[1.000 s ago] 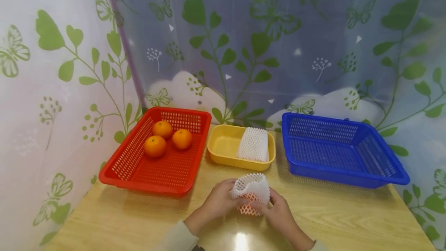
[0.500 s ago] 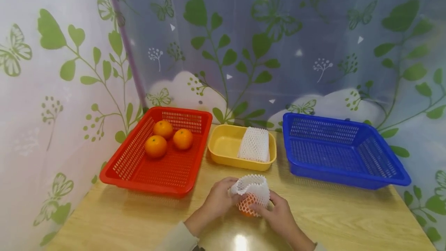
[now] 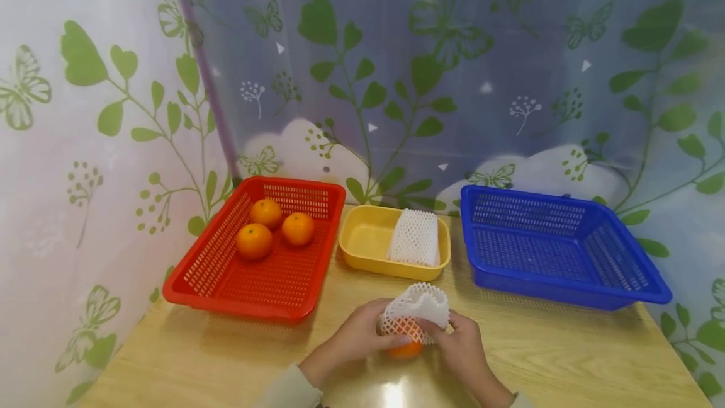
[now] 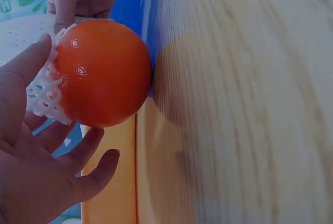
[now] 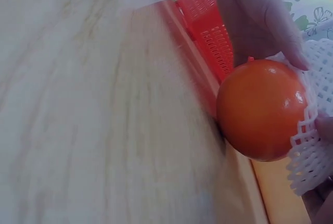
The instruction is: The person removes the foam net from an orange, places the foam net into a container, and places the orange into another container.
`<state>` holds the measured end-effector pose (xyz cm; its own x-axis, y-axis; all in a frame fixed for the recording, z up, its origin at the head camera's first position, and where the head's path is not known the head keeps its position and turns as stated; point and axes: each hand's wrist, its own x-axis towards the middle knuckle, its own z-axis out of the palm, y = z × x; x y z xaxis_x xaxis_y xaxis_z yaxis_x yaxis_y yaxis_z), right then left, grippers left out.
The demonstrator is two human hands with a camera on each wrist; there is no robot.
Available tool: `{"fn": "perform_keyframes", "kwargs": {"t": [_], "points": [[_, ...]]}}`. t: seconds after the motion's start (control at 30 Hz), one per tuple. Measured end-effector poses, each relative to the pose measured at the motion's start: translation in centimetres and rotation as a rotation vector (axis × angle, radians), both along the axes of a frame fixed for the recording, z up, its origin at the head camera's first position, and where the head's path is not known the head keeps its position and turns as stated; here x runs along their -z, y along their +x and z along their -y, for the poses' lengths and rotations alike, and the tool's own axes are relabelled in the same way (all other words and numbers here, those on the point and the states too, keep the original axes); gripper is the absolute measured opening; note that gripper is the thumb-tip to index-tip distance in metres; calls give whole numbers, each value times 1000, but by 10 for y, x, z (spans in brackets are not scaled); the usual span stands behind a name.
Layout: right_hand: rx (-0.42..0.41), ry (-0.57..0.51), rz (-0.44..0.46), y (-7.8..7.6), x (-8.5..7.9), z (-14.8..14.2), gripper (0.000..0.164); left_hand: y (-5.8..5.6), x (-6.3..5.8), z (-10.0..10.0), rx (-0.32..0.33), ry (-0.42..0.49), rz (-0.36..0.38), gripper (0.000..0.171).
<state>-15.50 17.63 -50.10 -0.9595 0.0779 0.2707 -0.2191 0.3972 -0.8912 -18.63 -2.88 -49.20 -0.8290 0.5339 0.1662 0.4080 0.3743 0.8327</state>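
Note:
An orange sits partly inside a white foam net sleeve at the front middle of the table. Its lower part is bare; the net covers the upper part and stands up loosely above. My left hand holds the net and fruit from the left, its thumb on the net's edge in the left wrist view, where the bare orange shows large. From the other side my right hand pinches the net, thumb in front. The net's lower edge lies around the fruit's side in the right wrist view.
A red basket at the left holds three oranges. Behind the hands stands a yellow tray with white foam nets in its right half. At the right is a blue basket. A patterned curtain hangs behind the table.
The net has shifted up on the orange, so more of the fruit's underside shows. My left thumb has moved lower, onto the front near the orange. Baskets and tray stay put.

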Motion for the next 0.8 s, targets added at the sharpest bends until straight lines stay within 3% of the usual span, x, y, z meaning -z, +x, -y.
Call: {"fn": "perform_keyframes", "kwargs": {"t": [0.37,0.53,0.63,0.8], "points": [[7,-78,15,-1,-1,-1,17,0,-7,-1,24,9,-21,41],[16,-103,9,1,-4,-2,20,-4,-7,-9,43,1,-122,38],[6,-96,16,2,-6,-1,23,-3,-5,-10,16,-61,-185,37],[-30,-71,1,6,-8,2,26,0,-6,-5,-90,-159,-245,30]]}}
